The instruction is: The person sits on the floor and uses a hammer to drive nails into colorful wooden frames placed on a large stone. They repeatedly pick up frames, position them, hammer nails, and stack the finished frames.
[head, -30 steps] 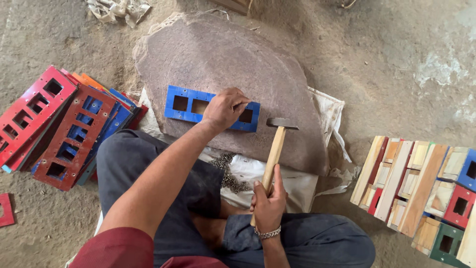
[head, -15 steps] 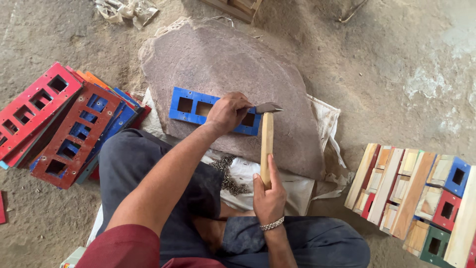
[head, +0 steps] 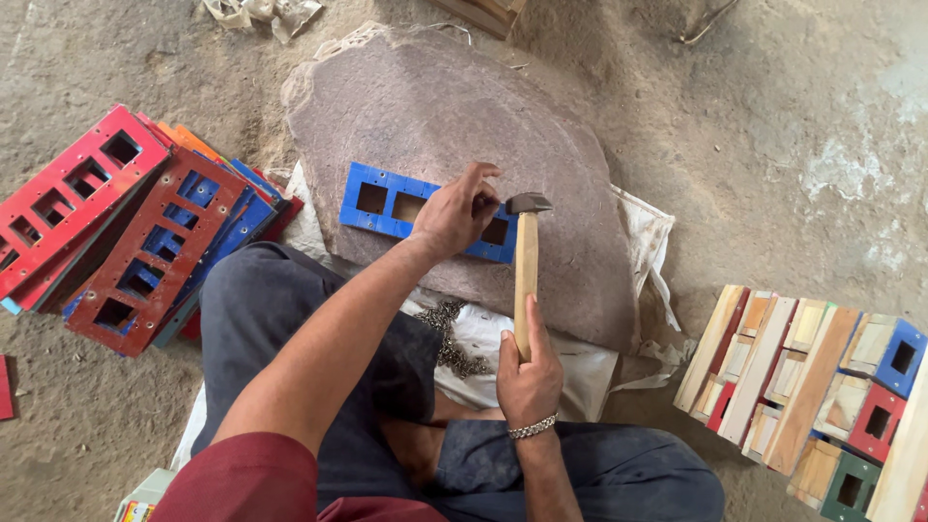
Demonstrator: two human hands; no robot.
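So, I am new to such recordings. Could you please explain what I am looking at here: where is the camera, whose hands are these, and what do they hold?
There is no machine here. A person sits on the ground, and the camera is worn on the head, so you look down along the person's own arms and legs.

The left hand presses on a blue frame with square holes, which lies on a big flat stone. The right hand grips the wooden handle of a hammer; its metal head is at the frame's right end, beside the left fingers.

On the person's left lies a pile of red and blue frames. On the right stands a stack of wooden boxes, some painted. A heap of small dark nails rests on white cloth near the knees.
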